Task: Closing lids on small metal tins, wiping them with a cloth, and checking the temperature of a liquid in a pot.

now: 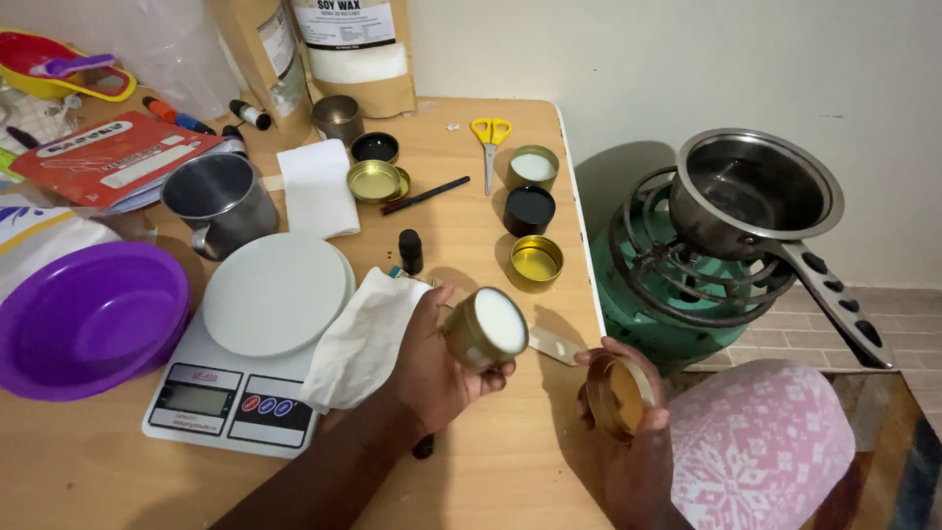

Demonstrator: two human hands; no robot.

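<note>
The left hand (442,363) grips a round gold tin filled with white wax (486,329), tilted, over the wooden desk (491,461); the right hand (628,432) clasps its round gold lid (618,396).

Single head camera, looking steeply down, close over wooden table (491,471); stove (677,285) at right.

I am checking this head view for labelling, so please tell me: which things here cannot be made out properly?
- Left hand: its palm is hidden behind the wax-filled tin it holds.
- Small dark object under the left wrist: mostly covered, kind unclear.
- Pale flat stick: one end hidden behind the tin.
- Gold lid in the right hand: its outer face is turned away.
- Purple bowl: cut off by the left edge.
- Kitchen scale: display too small to read.
</note>
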